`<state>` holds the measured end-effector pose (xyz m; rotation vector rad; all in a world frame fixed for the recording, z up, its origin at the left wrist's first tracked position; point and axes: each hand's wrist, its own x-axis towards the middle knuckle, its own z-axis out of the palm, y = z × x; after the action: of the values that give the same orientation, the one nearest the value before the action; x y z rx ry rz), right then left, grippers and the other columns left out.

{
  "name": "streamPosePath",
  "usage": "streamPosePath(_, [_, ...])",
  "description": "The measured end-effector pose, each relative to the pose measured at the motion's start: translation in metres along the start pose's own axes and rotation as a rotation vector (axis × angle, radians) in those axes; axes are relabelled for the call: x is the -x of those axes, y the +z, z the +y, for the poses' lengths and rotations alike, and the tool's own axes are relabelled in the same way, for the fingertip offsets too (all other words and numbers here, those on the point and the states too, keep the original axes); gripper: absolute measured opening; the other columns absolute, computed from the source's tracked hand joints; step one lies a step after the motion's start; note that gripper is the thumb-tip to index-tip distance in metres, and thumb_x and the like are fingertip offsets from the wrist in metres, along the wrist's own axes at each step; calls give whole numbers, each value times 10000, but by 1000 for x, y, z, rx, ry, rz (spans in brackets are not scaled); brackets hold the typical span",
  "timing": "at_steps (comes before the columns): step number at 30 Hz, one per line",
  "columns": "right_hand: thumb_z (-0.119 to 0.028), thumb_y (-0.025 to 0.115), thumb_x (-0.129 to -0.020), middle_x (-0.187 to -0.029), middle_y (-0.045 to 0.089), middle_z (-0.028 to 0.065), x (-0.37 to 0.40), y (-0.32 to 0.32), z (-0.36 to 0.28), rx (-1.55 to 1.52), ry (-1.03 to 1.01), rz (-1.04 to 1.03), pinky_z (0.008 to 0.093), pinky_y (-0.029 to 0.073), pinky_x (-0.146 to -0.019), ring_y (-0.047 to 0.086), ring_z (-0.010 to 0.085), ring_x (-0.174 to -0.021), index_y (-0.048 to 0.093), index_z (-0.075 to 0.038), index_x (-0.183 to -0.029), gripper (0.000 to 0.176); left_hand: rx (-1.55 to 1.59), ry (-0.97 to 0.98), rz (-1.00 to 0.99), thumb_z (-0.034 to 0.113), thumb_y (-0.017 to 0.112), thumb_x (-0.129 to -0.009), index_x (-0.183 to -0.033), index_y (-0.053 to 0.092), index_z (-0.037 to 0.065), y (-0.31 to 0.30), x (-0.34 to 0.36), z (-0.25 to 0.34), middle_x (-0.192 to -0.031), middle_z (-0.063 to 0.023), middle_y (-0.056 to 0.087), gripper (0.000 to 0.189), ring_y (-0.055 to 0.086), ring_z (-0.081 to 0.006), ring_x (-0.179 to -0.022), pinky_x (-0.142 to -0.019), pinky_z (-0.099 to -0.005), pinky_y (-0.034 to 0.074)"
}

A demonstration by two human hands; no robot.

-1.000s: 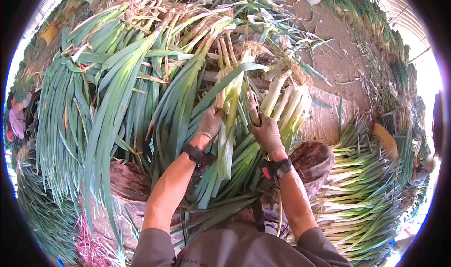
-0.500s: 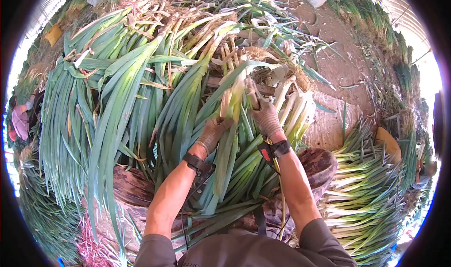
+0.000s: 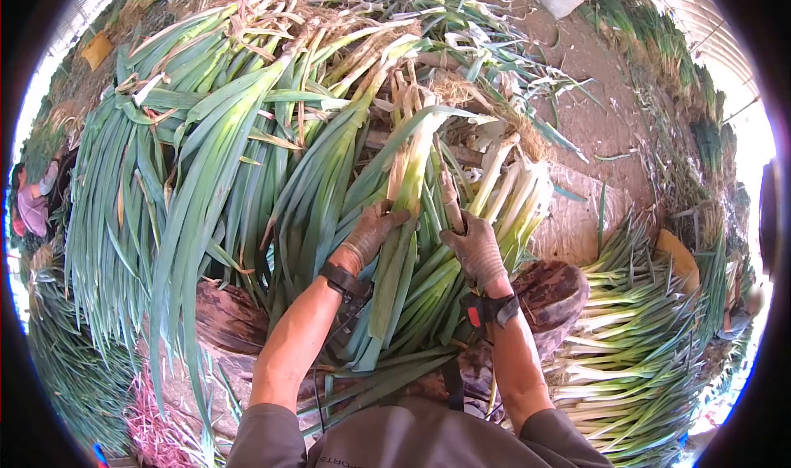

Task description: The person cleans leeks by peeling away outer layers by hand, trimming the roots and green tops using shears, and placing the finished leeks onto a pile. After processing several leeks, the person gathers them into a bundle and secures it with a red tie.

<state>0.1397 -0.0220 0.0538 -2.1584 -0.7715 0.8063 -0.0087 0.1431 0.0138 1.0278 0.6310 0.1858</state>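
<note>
My left hand [image 3: 376, 231], in a tan glove, is closed round the leaves of a large green onion [image 3: 422, 159] whose pale stalk points away from me. Beside it, my gloved right hand [image 3: 474, 250] grips a narrow brown knife-like tool [image 3: 450, 194], its tip pointing up along the stalk. Just right of this tool lie several peeled green onions [image 3: 523, 192] with white stalks, their leaves running back toward my lap. Unpeeled green onions [image 3: 239, 130] with dry, rooty ends spread thickly to the left of my hands.
Cleaned green onions [image 3: 630, 336] are stacked in a row at lower right, near a flat board [image 3: 568, 217]. Pink ties [image 3: 156, 427] lie at lower left. One person [image 3: 35, 200] is at the far left, another [image 3: 739, 313] at the far right. Leaf scraps litter the dirt floor [image 3: 593, 97].
My right hand has moved down toward me with the tool, away from the upper stalk. The left hand keeps its hold on the green onion, almost in place.
</note>
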Motion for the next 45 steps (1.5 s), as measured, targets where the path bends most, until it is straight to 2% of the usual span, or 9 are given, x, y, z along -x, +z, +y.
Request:
streamPosePath(8, [-209,740,-775,-842,678,190,32,-13,-17,14,11,-14,365,527,-765,654,241,-771,636,75,-1126,463,-133,45,9,250,588,-984,-1176,630,0,1,-8,-21,-1001,-71,714,318,630,-118,-817,-767,-277,506])
streamPosePath(15, [-164,733,-790,-801,672,153,50,-24,-20,-56,-37,10,356,529,-749,628,210,-722,649,73,-1128,422,-1052,175,111,345,586,-960,-1182,583,31,85,-13,-76,-977,-234,714,386,701,-396,-884,-782,-463,555])
streamPosePath(19, [-164,727,-788,-806,679,145,44,-15,-9,-111,-4,32,363,527,-740,629,202,-720,649,68,-1104,400,-1293,192,-129,290,582,-948,-1176,595,41,107,-4,-87,-951,-210,721,338,707,-397,-916,-820,-464,567])
streamPosePath(24, [-136,720,-789,-792,640,104,59,-18,-13,-66,72,4,336,507,-716,586,177,-728,633,85,-1071,368,-913,277,113,223,675,-882,-1116,650,54,43,20,7,-1015,-198,685,290,662,-392,-978,-875,-455,537])
streamPosePath(26, [-123,721,-787,-799,624,99,66,-9,-13,-30,23,-37,326,499,-722,564,168,-741,621,98,-1095,392,-1403,536,449,206,716,-840,-1091,648,49,-5,-17,-1,-1025,-183,679,304,668,-384,-957,-880,-460,536])
streamPosePath(28, [-128,730,-778,-827,629,116,72,5,-2,16,-66,-106,332,501,-748,566,176,-762,613,98,-1130,434,-1570,401,522,181,709,-819,-1083,643,50,-26,-28,-4,-1021,-173,678,301,671,-375,-953,-878,-460,540])
streamPosePath(29, [-198,735,-775,-859,642,263,74,9,0,0,-34,-112,419,513,-778,635,382,-786,611,64,-1120,451,-1648,324,560,168,706,-809,-1079,640,50,-33,-32,-7,-1018,-168,678,301,672,-370,-952,-877,-459,543])
streamPosePath(40, [-141,732,-779,-816,611,139,84,10,-9,27,-61,-115,336,496,-741,545,181,-750,606,95,-1166,471,-1310,7,492,253,790,-721,-1104,597,12,-29,-60,6,-1001,-243,705,492,702,-373,-961,-862,-464,559])
streamPosePath(45, [-197,750,-785,-907,662,281,98,0,-6,-9,-36,-61,416,531,-790,676,412,-863,596,67,-1186,504,-1286,-70,299,392,847,-631,-1094,599,-1,-16,-45,21,-1000,-256,709,657,701,-408,-964,-868,-460,557])
